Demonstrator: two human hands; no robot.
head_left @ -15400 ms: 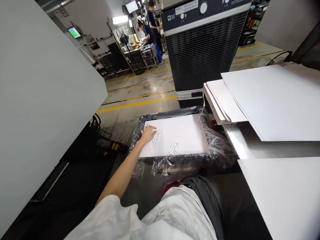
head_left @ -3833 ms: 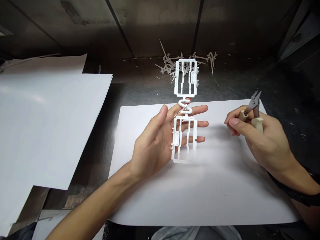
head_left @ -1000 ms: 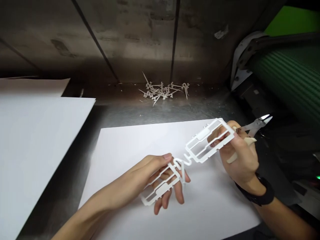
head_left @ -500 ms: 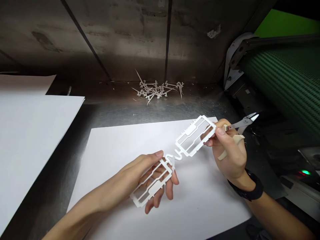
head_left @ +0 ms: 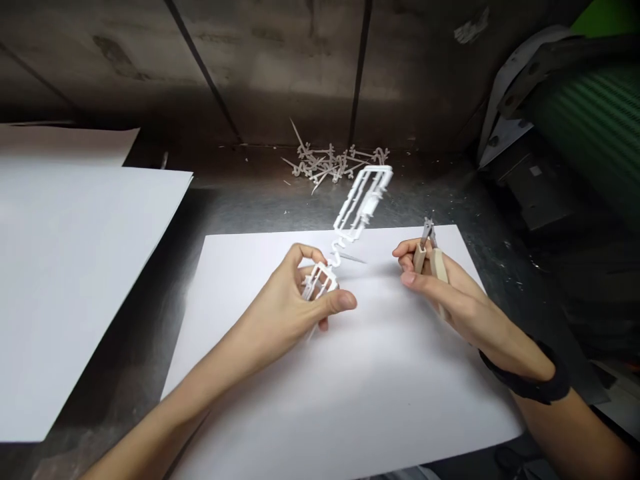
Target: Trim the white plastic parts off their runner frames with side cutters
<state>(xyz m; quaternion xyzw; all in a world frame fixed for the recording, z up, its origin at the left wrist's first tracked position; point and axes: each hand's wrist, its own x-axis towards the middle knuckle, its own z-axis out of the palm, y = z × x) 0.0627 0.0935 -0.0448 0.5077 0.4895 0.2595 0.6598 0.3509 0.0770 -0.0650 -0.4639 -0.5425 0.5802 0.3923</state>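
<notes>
My left hand (head_left: 300,293) grips the lower frame of a white plastic part (head_left: 361,203), with the thumb spread to the right. Two rectangular frames make up the part, joined by a wavy link with a thin spike at its side; the upper frame tilts up and right, free of any hand. To the right, my right hand (head_left: 445,287) is closed around the cream handles of the nippers (head_left: 431,250), whose metal jaws point up and away. Both hands are above a large white sheet (head_left: 350,400).
Several thin grey-white plastic scraps (head_left: 330,163) lie in a pile by the metal back wall (head_left: 280,80). More white sheets (head_left: 75,267) are at the left. A green mesh conveyor (head_left: 595,127) stands at the upper right.
My right hand has let go of the white part and moved back, turning the nippers upright. My left hand has turned the part, raising its far frame. The view has shifted a little.
</notes>
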